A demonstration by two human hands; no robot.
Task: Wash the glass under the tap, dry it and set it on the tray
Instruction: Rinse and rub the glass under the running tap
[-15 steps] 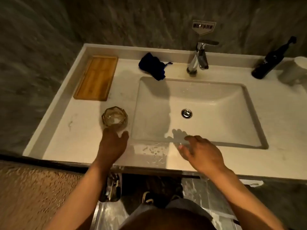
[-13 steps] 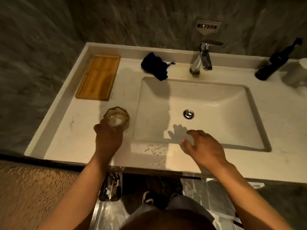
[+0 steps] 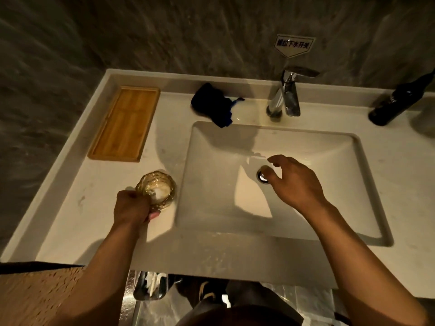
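A faceted amber glass [image 3: 157, 189] stands upright on the white counter just left of the sink basin [image 3: 211, 180]. My left hand [image 3: 130, 208] grips its near side, fingers curled round it. Above the basin, close to the drain [image 3: 263, 177], my right hand [image 3: 295, 182] hovers with relaxed fingers and holds nothing. The chrome tap [image 3: 286, 96] stands behind the basin; no water runs from it. A wooden tray [image 3: 126, 123] lies at the counter's back left. A dark blue cloth [image 3: 213, 102] is bunched on the counter behind the basin's left corner.
A dark bottle [image 3: 397, 102] leans at the back right of the counter. A small sign [image 3: 293, 45] hangs on the stone wall above the tap. The front counter strip [image 3: 211, 250] is wet with droplets. My shoes and a metal bin show below the counter edge.
My left hand reached forward and closed round the glass. My right hand lifted off the front counter edge and moved forward over the basin towards the drain.
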